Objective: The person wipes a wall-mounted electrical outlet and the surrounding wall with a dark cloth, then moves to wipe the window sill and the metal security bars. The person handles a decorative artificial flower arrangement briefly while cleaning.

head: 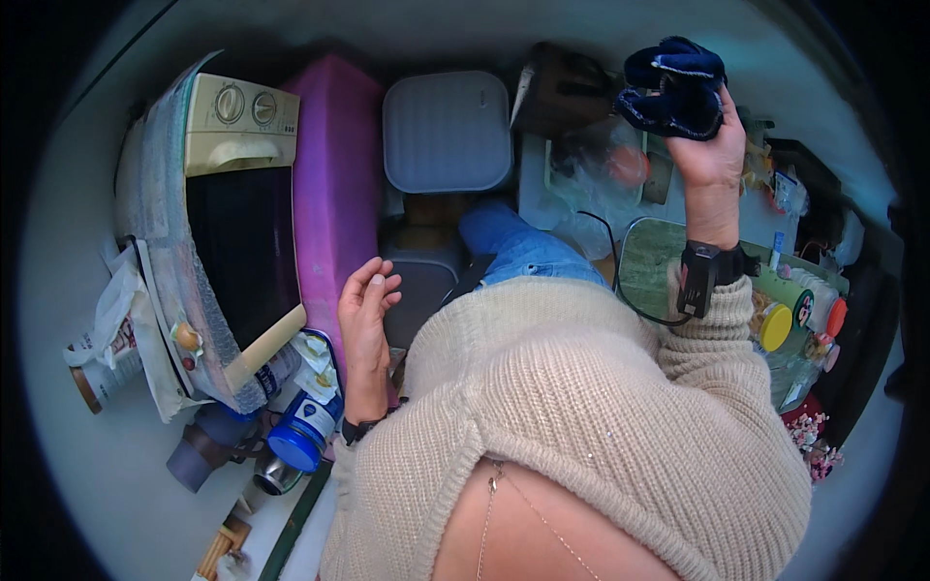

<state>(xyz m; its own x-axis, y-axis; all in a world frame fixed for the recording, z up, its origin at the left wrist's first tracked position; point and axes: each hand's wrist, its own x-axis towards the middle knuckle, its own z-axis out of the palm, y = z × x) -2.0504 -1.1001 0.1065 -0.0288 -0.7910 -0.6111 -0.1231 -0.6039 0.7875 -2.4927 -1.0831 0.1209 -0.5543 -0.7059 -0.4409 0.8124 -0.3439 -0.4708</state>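
Observation:
My right hand, raised at the upper right, is shut on a bunched dark blue cloth with pale stitched edges. Part of the palm shows beneath the cloth, while most of the fingers are hidden behind it. My left hand hangs in front of a purple panel, palm partly turned up and fingers loosely curled, with nothing in it. Black bands are around both wrists, and a small black device with a cable sits at the right one.
A microwave oven stands at the left, with a blue-lidded jar below it. Ahead is a grey lidded bin. At the right, a green tabletop bears a yellow-lidded jar and other containers. A clear plastic bag lies near it.

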